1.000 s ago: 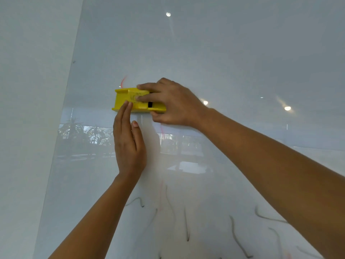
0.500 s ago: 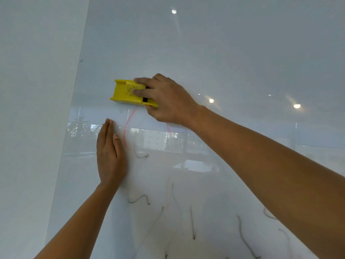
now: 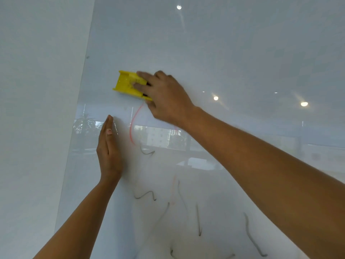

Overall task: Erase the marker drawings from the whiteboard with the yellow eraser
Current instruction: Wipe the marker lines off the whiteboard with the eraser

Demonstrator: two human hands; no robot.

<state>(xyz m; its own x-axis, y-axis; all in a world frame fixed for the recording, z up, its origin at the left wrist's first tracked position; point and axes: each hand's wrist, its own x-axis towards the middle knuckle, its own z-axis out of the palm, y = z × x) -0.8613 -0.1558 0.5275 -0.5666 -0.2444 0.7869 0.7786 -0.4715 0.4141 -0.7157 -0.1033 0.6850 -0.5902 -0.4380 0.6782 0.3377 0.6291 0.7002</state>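
A glossy whiteboard [image 3: 224, 53] fills most of the view. My right hand [image 3: 166, 98] grips the yellow eraser [image 3: 127, 85] and presses it flat on the board, upper left of centre. A curved red marker line [image 3: 133, 126] runs down from just below the eraser. Several grey squiggles [image 3: 145, 195] lie lower on the board. My left hand [image 3: 109, 148] rests flat against the board below the eraser, fingers together and pointing up, holding nothing.
A plain white wall [image 3: 37, 109] borders the board's left edge. The board reflects ceiling lights [image 3: 304, 104] and plants [image 3: 84, 124].
My left hand has slid down and left, away from the eraser. That uncovered the red line and a grey squiggle. The eraser has tilted and stays near the same spot.
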